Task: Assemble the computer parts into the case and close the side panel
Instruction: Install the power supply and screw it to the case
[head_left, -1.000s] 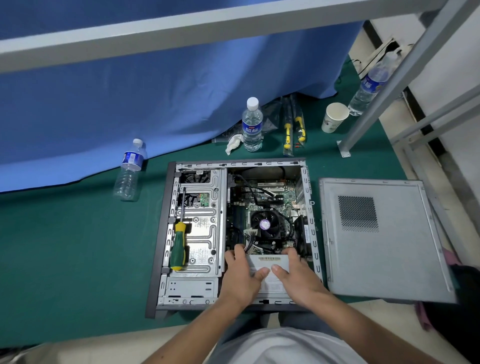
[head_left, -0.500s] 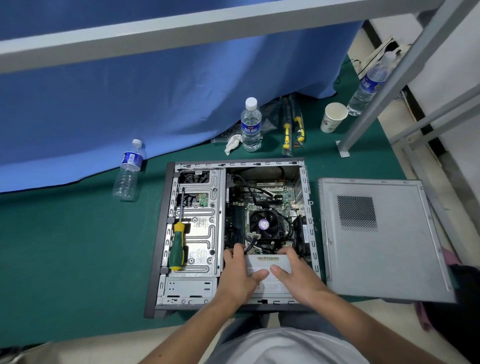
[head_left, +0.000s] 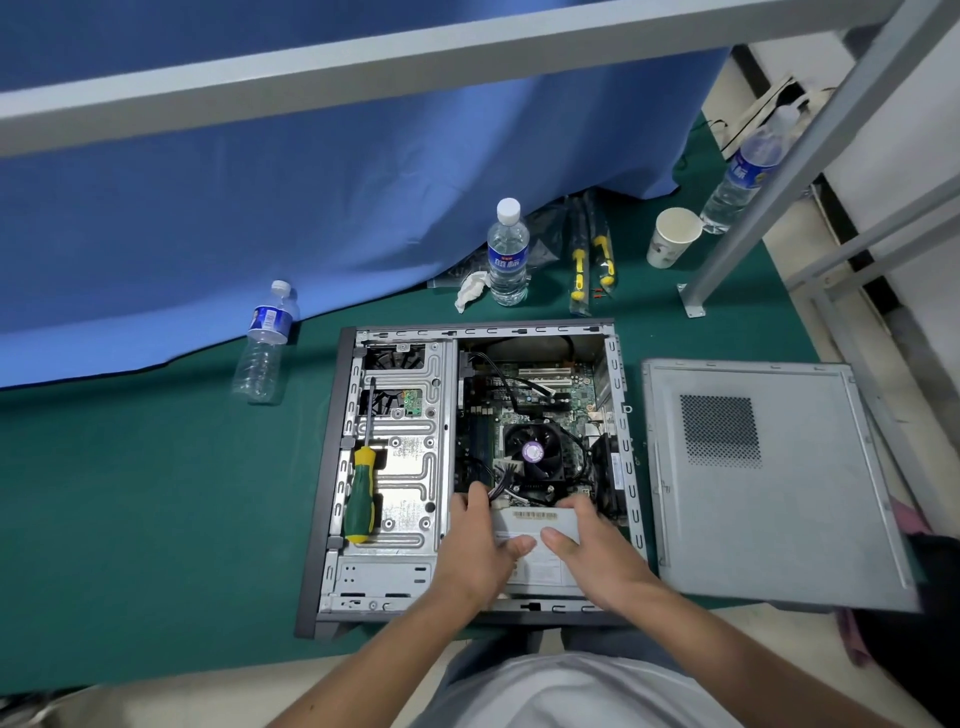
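A grey power supply (head_left: 537, 525) is grasped by both grips, left hand (head_left: 480, 545) and right hand (head_left: 597, 551), low in the open case (head_left: 332, 467) at lower centre.

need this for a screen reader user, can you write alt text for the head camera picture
A person's left hand and right hand hold a grey power supply in the near corner of an open computer case lying on a green mat. A screwdriver rests on the drive bay, and the side panel lies beside the case to the right.
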